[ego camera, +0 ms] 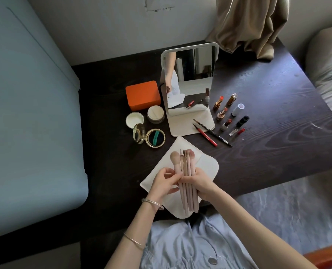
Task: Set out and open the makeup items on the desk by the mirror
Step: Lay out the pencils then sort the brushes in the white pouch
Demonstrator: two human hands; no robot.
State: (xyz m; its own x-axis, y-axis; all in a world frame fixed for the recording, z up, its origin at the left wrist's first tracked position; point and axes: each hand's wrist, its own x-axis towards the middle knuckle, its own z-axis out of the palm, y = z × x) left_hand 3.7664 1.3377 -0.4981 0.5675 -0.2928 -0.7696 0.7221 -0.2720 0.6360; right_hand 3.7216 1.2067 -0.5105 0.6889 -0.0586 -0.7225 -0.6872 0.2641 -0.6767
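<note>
My right hand (201, 184) clamps the brushes (186, 177) upright over the pouch (209, 164) so my left hand (164, 184) can pinch one out.

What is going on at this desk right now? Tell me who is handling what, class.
A person seated at the dark desk holds a bundle of pink makeup brushes over a white pouch. The right hand grips the bundle, while the left hand pinches one brush as if to pull it free. By the mirror, several lipsticks stand uncapped, two pencils lie flat, and a gold compact and a powder jar sit open beside an orange box.
</note>
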